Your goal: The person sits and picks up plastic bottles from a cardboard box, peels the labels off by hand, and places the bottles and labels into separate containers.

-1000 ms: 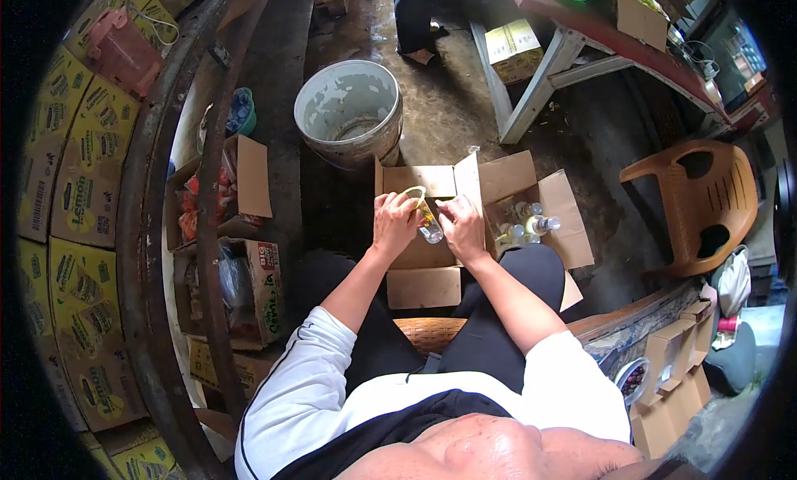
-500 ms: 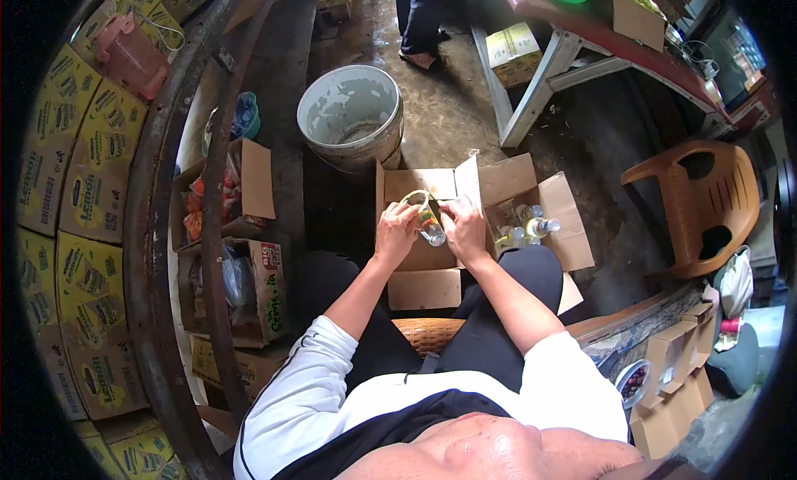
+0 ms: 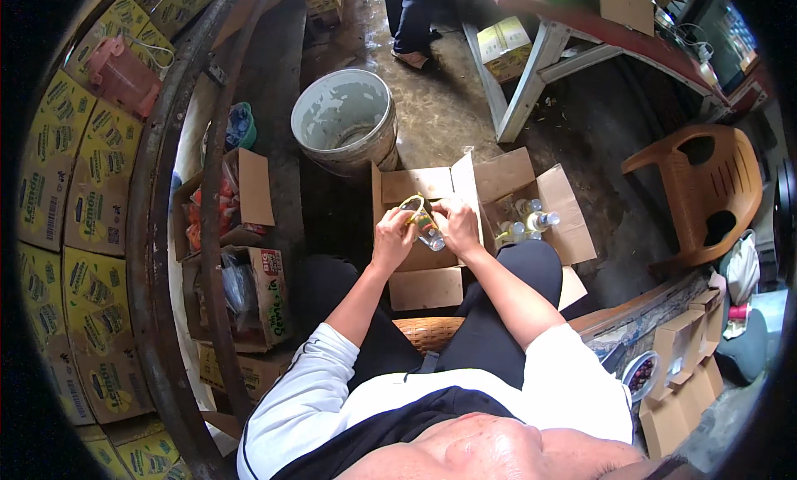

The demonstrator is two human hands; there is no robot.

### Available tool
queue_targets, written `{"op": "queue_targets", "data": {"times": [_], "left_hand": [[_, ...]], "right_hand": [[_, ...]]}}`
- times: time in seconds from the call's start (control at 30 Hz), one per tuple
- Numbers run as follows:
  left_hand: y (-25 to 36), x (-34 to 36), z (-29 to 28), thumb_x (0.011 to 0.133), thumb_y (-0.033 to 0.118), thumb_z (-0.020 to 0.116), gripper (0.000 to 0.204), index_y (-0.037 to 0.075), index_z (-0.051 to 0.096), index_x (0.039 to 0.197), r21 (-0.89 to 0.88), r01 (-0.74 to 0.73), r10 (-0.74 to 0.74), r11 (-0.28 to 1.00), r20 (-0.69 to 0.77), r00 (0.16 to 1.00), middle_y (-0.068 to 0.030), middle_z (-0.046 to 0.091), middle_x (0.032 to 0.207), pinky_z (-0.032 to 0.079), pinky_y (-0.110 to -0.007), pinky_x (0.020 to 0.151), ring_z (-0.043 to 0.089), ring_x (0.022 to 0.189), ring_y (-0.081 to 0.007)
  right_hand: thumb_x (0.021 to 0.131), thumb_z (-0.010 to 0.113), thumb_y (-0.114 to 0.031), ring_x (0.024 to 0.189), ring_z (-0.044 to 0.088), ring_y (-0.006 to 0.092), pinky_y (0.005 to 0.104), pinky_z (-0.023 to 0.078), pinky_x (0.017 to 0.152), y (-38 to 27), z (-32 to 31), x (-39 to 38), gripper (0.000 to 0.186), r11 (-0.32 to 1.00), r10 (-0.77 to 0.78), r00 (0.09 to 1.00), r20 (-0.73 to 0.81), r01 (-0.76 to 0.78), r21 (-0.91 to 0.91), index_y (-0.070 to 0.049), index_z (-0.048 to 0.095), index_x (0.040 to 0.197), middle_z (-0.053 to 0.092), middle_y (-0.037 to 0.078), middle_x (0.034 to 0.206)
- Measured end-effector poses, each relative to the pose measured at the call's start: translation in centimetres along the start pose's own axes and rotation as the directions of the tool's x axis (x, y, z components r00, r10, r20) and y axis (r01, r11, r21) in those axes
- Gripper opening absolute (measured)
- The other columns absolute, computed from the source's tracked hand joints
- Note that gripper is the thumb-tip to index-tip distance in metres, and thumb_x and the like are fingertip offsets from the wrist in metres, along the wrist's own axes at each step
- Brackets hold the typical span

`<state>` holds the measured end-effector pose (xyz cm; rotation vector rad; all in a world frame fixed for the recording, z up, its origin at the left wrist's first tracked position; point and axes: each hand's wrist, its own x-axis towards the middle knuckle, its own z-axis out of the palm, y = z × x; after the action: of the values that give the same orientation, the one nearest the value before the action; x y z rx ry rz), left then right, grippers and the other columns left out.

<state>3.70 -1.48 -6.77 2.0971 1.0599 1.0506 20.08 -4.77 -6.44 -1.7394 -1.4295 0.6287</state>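
Observation:
Over an open cardboard box (image 3: 426,289) between my knees, both hands are close together. My left hand (image 3: 393,237) is closed round a yellow ring-shaped band (image 3: 412,203), which looks like a roll of tape. A small clear bottle (image 3: 433,240) with a coloured label tilts between my hands, its lower end toward me. My right hand (image 3: 457,224) has its fingers pinched at the bottle's right side, near the band. Just to the right, a second open carton (image 3: 568,210) holds several clear bottles (image 3: 540,221) with pale caps.
A large worn white bucket (image 3: 344,119) stands ahead of the boxes. A brown plastic chair (image 3: 701,189) is at the right, and a red-topped table (image 3: 573,23) beyond. Stacked yellow cartons (image 3: 100,206) line the left, behind a rusty metal rail (image 3: 158,256). Another person's legs (image 3: 408,19) show at the far end.
The yellow band has turned and tilted at the bottle, showing more of its face. My right fingers have shifted slightly left, closer to it. The view has moved slightly.

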Motion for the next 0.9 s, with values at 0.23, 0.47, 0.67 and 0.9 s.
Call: {"op": "queue_targets", "data": {"times": [0.23,0.47,0.67,0.9], "left_hand": [[-1.8,0.1,-0.4,0.08,0.001,0.065,0.018,0.001,0.07,0.097,-0.014,0.075,-0.076,0.997,-0.025,0.997,-0.0089,0.054,0.073,0.046,-0.031,0.057,0.055,0.06,-0.0186],[-1.7,0.1,-0.2,0.079,-0.003,0.063,0.021,0.001,0.068,0.098,-0.013,0.08,-0.08,0.997,0.018,0.997,-0.0093,0.053,0.073,0.044,-0.031,0.056,0.054,0.06,-0.0196],[-1.9,0.1,-0.1,0.079,-0.003,0.064,0.021,0.001,0.068,0.099,-0.007,0.09,-0.089,0.996,0.049,0.995,-0.0109,0.054,0.075,0.045,-0.033,0.059,0.057,0.066,-0.0233],[-0.5,-0.4,1.0,0.077,-0.004,0.064,0.024,0.002,0.069,0.1,-0.026,-0.018,0.02,1.0,0.067,0.998,-0.0126,0.062,0.084,0.05,-0.037,0.071,0.061,0.082,-0.0292]], "right_hand": [[0.076,0.069,-0.007,0.077,0.062,0.0294,0.0398,0.05,0.067,-1.8,0.1,-1.0,0.01,0.947,-0.265,0.96,-0.09,0.242,-0.213,-0.005,0.068,0.086,0.061,0.011,0.081],[0.078,0.066,-0.008,0.087,0.058,0.0282,0.0393,0.051,0.073,-1.7,1.0,-1.1,0.011,0.859,-0.345,0.939,-0.001,0.315,-0.404,-0.004,0.063,0.088,0.056,0.011,0.087],[0.081,0.064,-0.009,0.087,0.057,0.0286,0.0392,0.05,0.074,-1.2,1.8,-1.0,0.009,0.861,-0.328,0.945,0.002,0.3,-0.41,-0.004,0.062,0.088,0.055,0.011,0.086],[0.079,0.062,-0.008,0.077,0.064,0.0352,0.0427,0.051,0.069,1.4,2.2,0.6,0.01,0.988,0.027,0.998,-0.05,-0.034,-0.154,-0.003,0.067,0.086,0.063,0.017,0.092]]}}
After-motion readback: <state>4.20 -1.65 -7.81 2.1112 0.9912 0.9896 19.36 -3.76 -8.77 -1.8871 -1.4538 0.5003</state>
